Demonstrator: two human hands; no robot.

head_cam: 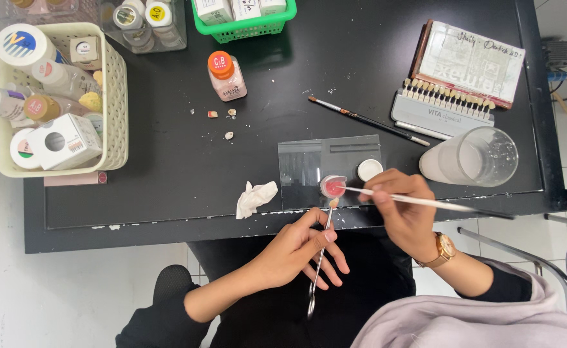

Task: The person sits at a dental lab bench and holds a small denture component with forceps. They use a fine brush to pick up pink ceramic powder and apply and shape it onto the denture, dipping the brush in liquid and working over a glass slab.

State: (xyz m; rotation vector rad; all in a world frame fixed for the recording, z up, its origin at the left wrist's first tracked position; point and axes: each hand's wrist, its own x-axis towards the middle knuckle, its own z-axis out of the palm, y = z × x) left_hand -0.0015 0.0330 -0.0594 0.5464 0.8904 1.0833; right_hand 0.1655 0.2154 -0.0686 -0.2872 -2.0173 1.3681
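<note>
Your left hand (294,250), nearest you, pinches slim metal forceps (319,261) whose far tip holds a small tooth-coloured piece (333,202) at the table's near edge. Your right hand (404,207) grips a white-handled brush (418,201), its tip on pink paste (332,186) on the glass slab (330,169). A crumpled tissue (255,197) lies left.

The worktop (167,154) is matt black, its paint chipped along the front edge. Under the right hand's grip (404,205) lies a clear, glossy glass slab (309,164). The left hand (296,248) holds shiny metal forceps (319,264). Left of it lies crumpled white tissue paper (255,197).
</note>
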